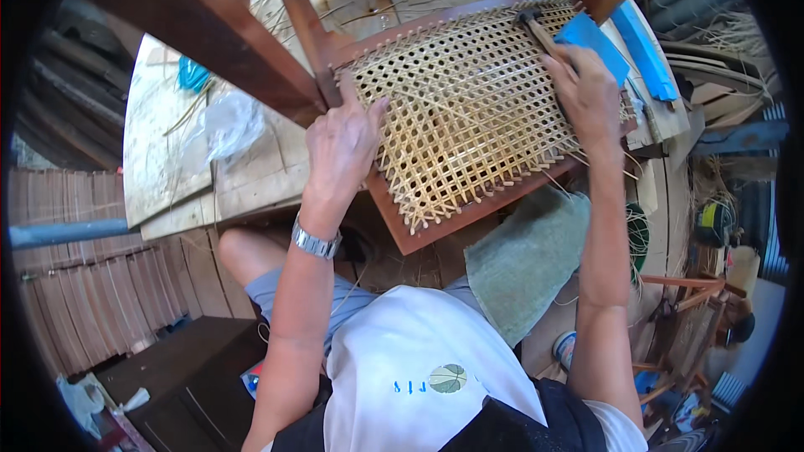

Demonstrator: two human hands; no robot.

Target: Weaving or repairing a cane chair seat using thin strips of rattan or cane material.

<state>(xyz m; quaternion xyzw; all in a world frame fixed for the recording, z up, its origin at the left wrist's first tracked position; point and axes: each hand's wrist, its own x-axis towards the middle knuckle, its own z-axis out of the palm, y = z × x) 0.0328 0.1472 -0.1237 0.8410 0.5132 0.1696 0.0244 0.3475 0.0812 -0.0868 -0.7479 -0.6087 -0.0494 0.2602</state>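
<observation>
A woven cane seat panel [469,105] with an open lattice is set in a reddish-brown wooden chair frame [408,238]. At the panel's left edge rests my left hand [342,144], its index finger stretched along the frame and the thumb out over the weave. I see nothing held in it; the remaining fingers are partly hidden. My right hand [586,92] is closed round the wooden handle of a small hammer [536,25], whose dark head is over the panel's far right part. Loose cane ends [557,180] stick out along the near right edge.
The chair stands on a pale wooden tabletop [167,142]. A dark chair post [226,29] slants across the upper left. Clear plastic [233,121] lies left, blue pieces [599,38] lie right. A green cloth [528,259] hangs below the seat; a dark cabinet [188,377] stands lower left.
</observation>
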